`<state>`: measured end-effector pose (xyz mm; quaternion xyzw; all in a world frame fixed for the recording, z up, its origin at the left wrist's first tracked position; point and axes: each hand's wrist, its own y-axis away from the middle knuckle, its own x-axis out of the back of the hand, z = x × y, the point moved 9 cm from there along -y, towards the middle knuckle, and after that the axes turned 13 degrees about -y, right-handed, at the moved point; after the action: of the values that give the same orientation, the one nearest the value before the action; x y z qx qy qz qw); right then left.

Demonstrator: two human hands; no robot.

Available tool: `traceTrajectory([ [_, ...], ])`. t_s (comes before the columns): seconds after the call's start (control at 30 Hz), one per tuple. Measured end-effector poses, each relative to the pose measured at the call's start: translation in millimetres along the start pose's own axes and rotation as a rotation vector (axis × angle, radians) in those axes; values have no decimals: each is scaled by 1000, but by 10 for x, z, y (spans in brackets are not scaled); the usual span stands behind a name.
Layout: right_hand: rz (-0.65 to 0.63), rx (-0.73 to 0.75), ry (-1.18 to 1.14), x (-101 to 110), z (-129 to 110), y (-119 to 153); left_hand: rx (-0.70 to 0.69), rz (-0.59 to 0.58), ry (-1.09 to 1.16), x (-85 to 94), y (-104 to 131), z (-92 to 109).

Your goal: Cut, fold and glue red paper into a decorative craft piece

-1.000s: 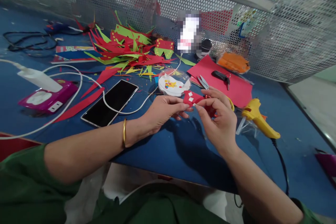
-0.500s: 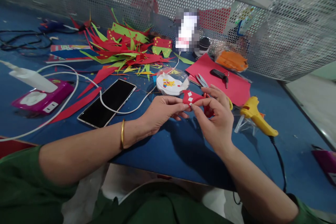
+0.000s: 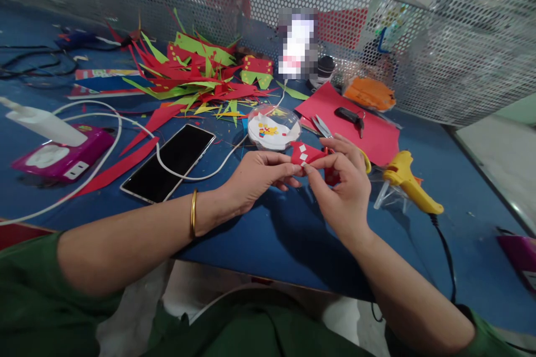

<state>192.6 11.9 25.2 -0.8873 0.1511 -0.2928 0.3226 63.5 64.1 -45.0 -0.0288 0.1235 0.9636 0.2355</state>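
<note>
Between my two hands is a red paper piece (image 3: 309,152) bearing white diamond shapes in a row. My left hand (image 3: 262,175) pinches its left edge between thumb and fingers. From the right, my right hand (image 3: 343,181) presses thumb and forefinger onto it beside the lowest diamond, and its other fingers hide part of the paper. Just beyond my hands sits a round clear dish (image 3: 274,127) with white paper and small coloured bits inside. Metal scissor blades (image 3: 321,126) show behind my right hand, which covers part of the scissors.
A yellow glue gun (image 3: 412,181) rests at the right, its black cord trailing down. Red sheets (image 3: 377,139) carry a black key fob (image 3: 349,117). Red and green paper scraps (image 3: 196,75) lie heaped at the back left. A phone (image 3: 170,163) with a white cable across it lies left, near a purple power strip (image 3: 90,148).
The whole view shifts slightly. Both hands keep the same hold on the red paper, and I see no clear movement of other things on the table.
</note>
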Motion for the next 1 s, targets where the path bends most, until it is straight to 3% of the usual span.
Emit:
traceTrajectory([
  [0.43,-13,-5,-5,12,-54,-17,-24,23,-47,41,-18,6],
  [0.57,11,-156,-109,108,106,-57,-16,37,-75,65,-19,2],
  [0.77,-117,-481,-224,-1,336,-43,7,5,-122,39,-5,3],
  [1.0,-121,-483,-248,-59,297,-2,-20,6,-187,30,-23,-3],
])
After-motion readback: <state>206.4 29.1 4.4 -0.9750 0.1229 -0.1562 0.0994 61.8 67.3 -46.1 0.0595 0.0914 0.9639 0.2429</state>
